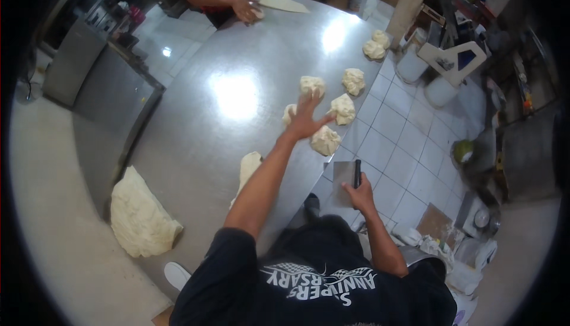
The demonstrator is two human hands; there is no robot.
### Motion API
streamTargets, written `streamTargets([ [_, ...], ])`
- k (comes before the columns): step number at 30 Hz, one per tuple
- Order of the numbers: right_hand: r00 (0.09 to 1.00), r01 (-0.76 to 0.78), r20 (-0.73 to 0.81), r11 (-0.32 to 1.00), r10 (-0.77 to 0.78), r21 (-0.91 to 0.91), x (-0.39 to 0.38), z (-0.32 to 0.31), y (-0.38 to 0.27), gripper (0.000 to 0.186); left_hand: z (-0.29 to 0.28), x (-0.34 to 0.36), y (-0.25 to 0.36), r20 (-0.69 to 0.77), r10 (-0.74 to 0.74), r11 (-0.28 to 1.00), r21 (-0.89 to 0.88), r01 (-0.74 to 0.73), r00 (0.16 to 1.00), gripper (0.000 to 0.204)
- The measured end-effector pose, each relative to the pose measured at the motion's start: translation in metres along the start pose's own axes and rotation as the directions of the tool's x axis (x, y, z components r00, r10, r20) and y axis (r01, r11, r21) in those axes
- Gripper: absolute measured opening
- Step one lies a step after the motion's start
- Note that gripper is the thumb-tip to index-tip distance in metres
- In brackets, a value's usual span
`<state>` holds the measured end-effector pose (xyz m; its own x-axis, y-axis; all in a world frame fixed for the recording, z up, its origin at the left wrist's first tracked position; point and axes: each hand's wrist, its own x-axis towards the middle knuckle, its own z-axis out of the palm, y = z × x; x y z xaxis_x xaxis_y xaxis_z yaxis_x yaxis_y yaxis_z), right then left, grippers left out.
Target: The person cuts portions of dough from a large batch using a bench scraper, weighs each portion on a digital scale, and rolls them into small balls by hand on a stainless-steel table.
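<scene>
And here we are at the steel table (190,142), hands well apart: the left hand (306,123) spreads its fingers over the cluster, fingertips overlapping a dough lump (312,83), though I can't tell if they touch! A second lump (344,109) sits just beside the thumb, another (326,141) just below that hand. Off to the right, the right hand (363,193) is wrapped round a scraper (343,177), out past the table's edge; its black handle's long axis runs almost straight away from the body, blade facing left. Under the left forearm, a dough strip (249,164) slants from upper right to lower left, partly hidden.
</scene>
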<state>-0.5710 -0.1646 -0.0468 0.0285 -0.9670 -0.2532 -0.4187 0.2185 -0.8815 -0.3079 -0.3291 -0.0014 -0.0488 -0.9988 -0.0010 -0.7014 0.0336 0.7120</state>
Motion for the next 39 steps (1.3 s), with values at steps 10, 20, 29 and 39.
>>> streamTargets([
  [10,0.846,0.186,0.519,0.980,-0.123,-0.071,-0.012,0.124,-0.053,0.038,0.003,-0.400,-0.093,-0.577,-0.412,0.790,0.160,0.592,0.705,0.071],
  [20,0.389,0.646,0.894,0.758,-0.222,-0.092,-0.113,0.263,-0.132,0.041,0.016,-0.518,-0.097,-0.552,-0.687,0.554,0.026,0.832,0.474,0.087],
  [29,0.442,0.841,0.828,0.482,-0.346,-0.247,-0.172,0.307,-0.086,0.040,0.025,-0.529,-0.079,-0.594,-0.721,0.530,-0.140,0.836,0.358,0.077],
  [39,0.449,0.711,0.878,0.661,-0.164,-0.240,-0.185,0.350,-0.052,0.050,-0.004,-0.585,-0.132,-0.513,-0.759,0.650,-0.621,0.437,0.401,0.059],
])
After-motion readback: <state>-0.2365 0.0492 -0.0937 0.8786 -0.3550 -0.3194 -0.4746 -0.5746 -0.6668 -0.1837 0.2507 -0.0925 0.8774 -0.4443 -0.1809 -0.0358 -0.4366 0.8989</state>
